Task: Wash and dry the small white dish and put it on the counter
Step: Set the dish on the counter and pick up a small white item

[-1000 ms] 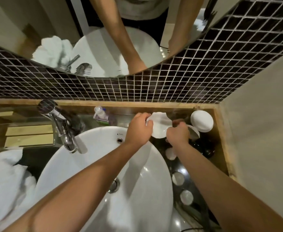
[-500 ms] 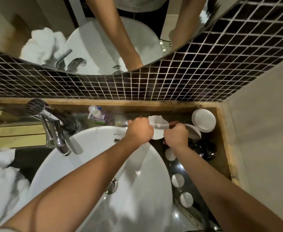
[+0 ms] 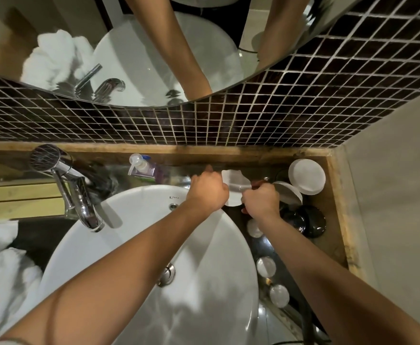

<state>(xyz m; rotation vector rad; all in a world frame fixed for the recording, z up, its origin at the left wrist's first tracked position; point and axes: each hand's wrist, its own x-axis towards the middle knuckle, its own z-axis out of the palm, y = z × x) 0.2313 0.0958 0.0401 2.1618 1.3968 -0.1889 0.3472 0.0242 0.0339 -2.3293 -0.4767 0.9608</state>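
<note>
Dark mosaic tiling [image 3: 229, 125] is backing a glossy counter [image 3: 333, 215] beside the white basin [image 3: 204, 270]. At the basin's 1 o'clock, the left hand [image 3: 207, 192] and right hand [image 3: 261, 201] are both closing around the small white dish [image 3: 235, 185], holding it above the counter. White lids [image 3: 306, 176] are resting at 3 o'clock of the dish.

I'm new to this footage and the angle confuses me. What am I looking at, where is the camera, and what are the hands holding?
The camera is worn on a person's head, looking down at their own bare arms; no machine is involved. The left hand and right hand hold a small white dish between them, above the dark counter just right of the round white basin. Left of the basin stand a chrome faucet and a white towel. A pump bottle sits at the back. Round white lids and dark jars fill the right corner. The mirror above the tiles repeats the scene.
</note>
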